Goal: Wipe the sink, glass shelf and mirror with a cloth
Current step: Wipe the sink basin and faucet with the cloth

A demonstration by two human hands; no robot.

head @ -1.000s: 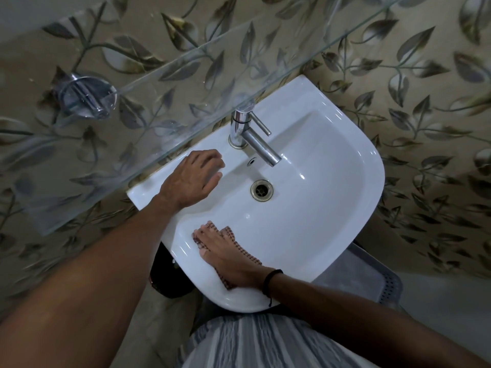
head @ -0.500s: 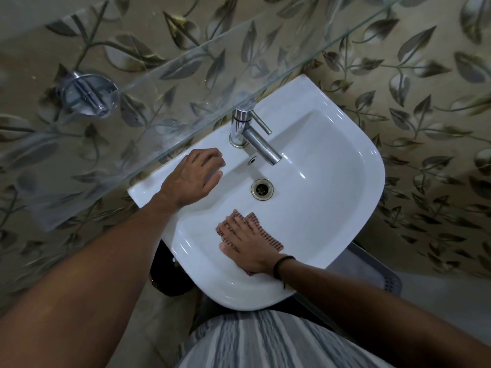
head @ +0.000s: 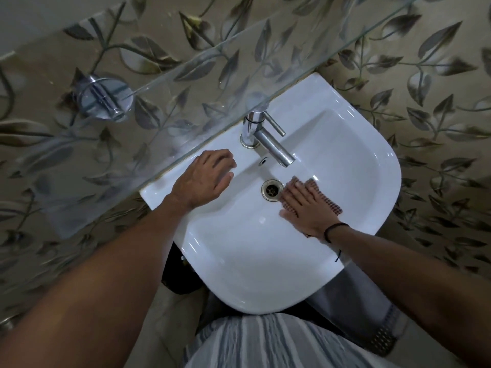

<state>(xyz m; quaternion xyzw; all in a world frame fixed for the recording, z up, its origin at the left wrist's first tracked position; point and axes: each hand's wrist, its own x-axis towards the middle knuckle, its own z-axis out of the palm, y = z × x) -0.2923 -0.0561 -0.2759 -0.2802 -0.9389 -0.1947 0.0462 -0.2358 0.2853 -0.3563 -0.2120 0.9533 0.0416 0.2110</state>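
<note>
A white sink (head: pixel 345 144) fills the middle of the head view, with a chrome tap (head: pixel 265 139) at its back and a metal drain (head: pixel 271 190) in the bowl. My right hand (head: pixel 308 208) lies flat, fingers straight, pressing a brown checked cloth (head: pixel 328 200) onto the bowl just right of the drain. My left hand (head: pixel 206 177) rests on the sink's back left rim, fingers loosely bent, holding nothing. A glass shelf (head: pixel 170 102) runs diagonally above the sink's back edge. No mirror shows.
Leaf-patterned tiles (head: pixel 425 75) cover the wall around the sink. A chrome holder (head: pixel 103 98) sits under the glass shelf at the left. Below the sink are a dark object (head: pixel 180 274) and a grey perforated basket (head: pixel 372 314).
My right hand has slid the cloth from the bowl's near left side across to the right of the drain. My left hand has stayed on the rim.
</note>
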